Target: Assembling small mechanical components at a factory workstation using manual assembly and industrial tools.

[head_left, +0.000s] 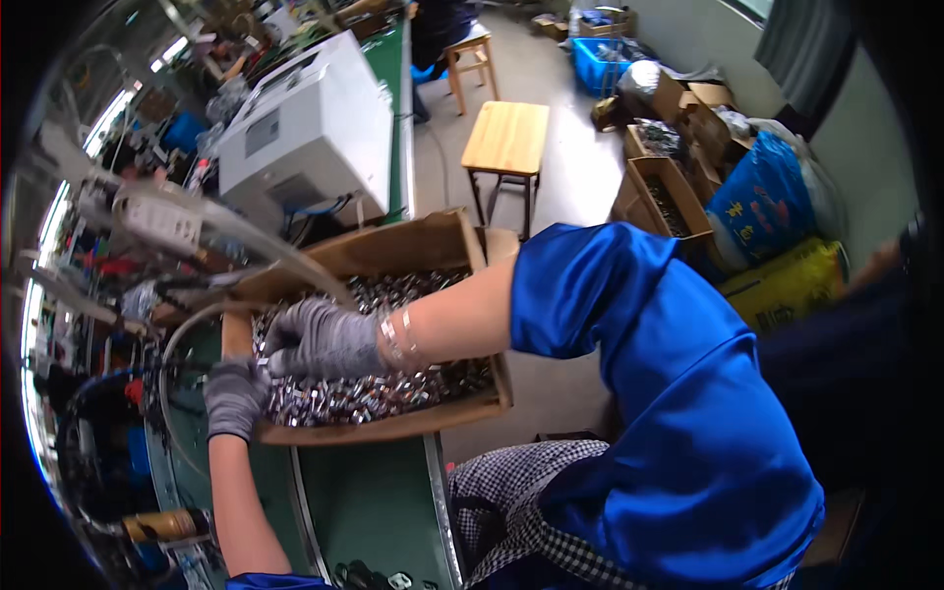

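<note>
A long cardboard box (344,433) full of small shiny metal parts (344,398) sits in front of me on the green bench. My right hand (329,339), in a grey knitted glove, reaches over the parts from the right, its fingers bent toward the box's left end. My left hand (234,398), gloved alike, is at the box's near left corner. The fingertips of both hands meet there, drawn together. A tiny pale bit shows between them, too small to name. The right glove partly covers the parts beneath it.
Behind the box stands a white machine (305,138). A pale hose (265,241) crosses above the box's left part. A wooden stool (506,138) is beyond it. Cartons (669,202) and a blue sack (767,202) line the right wall. Another person (441,34) sits at the far end.
</note>
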Demonstrator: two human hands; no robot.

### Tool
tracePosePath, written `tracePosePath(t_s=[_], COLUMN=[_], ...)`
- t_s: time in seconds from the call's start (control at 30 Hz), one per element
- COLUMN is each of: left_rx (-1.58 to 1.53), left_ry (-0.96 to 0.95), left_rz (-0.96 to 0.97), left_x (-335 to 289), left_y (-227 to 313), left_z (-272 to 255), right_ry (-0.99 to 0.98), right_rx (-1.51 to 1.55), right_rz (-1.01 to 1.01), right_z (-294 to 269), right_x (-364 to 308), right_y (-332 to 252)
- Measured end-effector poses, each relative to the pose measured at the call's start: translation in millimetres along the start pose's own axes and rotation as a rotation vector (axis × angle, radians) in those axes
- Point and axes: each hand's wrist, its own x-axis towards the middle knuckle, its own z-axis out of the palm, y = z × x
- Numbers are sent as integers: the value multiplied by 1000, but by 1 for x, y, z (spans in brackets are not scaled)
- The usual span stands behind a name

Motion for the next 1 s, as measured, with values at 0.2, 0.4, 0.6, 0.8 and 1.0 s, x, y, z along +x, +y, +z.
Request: tracePosePath(t_s=[0.2, 0.4, 0.6, 0.8, 1.0], left_rx=[-1265, -1355, -1516, -1744, -1589], left_ry=[411, 652, 599, 432, 395], left_rz=[100, -74, -72, 14, 162], left_x=[-76, -112, -115, -120, -141], left_y=[50, 67, 75, 72, 71], left_z=[-69, -35, -31, -47, -36], right_ry=[-63, -185, -235, -258, -238], right_rx=[-292, -125, -160, -414, -159], right_rz=[-136, -96, -126, -286, 61], right_z=[-22, 1, -1, -5, -10], right_x=[-8, -7, -8, -10, -19], right_y=[-5, 2, 5, -8, 18])
